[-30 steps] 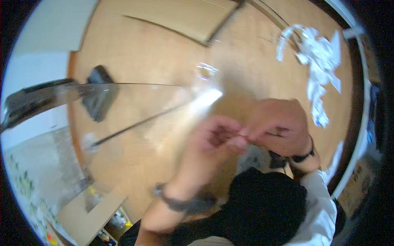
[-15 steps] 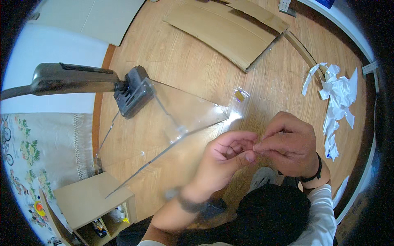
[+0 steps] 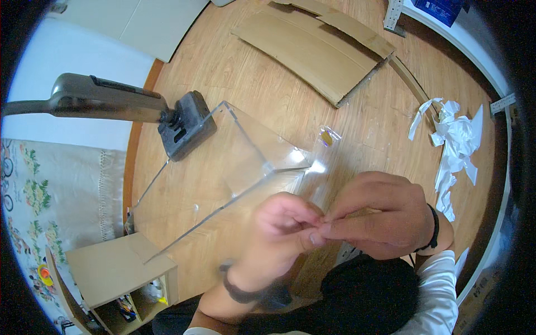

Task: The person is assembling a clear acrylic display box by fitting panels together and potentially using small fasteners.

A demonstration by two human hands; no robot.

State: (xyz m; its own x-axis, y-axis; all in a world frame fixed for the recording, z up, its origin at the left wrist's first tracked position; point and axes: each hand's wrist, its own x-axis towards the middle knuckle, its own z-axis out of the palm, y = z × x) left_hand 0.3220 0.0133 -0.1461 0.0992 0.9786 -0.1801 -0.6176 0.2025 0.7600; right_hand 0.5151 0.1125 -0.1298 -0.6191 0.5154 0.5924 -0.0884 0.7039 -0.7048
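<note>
My left hand point(image 3: 282, 226) and my right hand point(image 3: 385, 215) meet at the fingertips, low in the head view. The right thumb and forefinger are pinched together against the left thumb and fingers. What they hold, if anything, is too small and blurred to make out. Just beyond the hands stands a clear, see-through panelled box point(image 3: 223, 205), its edges showing as thin lines, on the wooden floor. Near its far right corner lies a small clear plastic bag point(image 3: 328, 137) with something yellow in it.
A dark floor-cleaner head point(image 3: 187, 125) rests against the clear box's far left side. Flattened cardboard point(image 3: 312, 53) lies at the back. Crumpled white wrapping point(image 3: 455, 134) is on the right, a wooden cabinet point(image 3: 114, 268) at the near left.
Both hands, still touching at the fingertips, have moved left and slightly nearer in the view. The view itself has shifted a little, and the clear box's edges show differently.
</note>
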